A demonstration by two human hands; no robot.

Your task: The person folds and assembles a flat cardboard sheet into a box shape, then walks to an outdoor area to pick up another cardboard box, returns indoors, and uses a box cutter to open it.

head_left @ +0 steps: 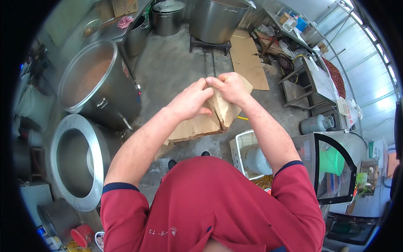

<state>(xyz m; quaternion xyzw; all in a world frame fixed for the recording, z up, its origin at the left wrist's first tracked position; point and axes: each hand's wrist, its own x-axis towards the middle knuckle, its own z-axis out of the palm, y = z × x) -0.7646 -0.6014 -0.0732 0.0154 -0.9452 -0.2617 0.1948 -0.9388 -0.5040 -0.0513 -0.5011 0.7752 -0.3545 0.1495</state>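
In front of my body, both hands meet at the top of a tan, cardboard-like piece (pixel 194 128) with a dark fold or split down its middle and a ragged lower edge. My right hand (pixel 230 87) is closed on its upper right part, thumb pressed toward the left hand. My left hand (pixel 191 101) curls its fingers over the upper edge, thumb held out lower down. The fingertips of both hands almost touch. Part of the piece is covered by my hands, and I cannot tell whether it is a box or a folded sheet.
A flat cardboard sheet (pixel 249 63) lies on the concrete floor (pixel 176 59). Large steel pots (pixel 113 90) stand at left, one steaming, near a ring-topped vessel (pixel 58 159). A big pot (pixel 216 23) sits on a stand ahead. At right are a white crate (pixel 237 157), gas cylinder (pixel 312 124) and metal table (pixel 323 80).
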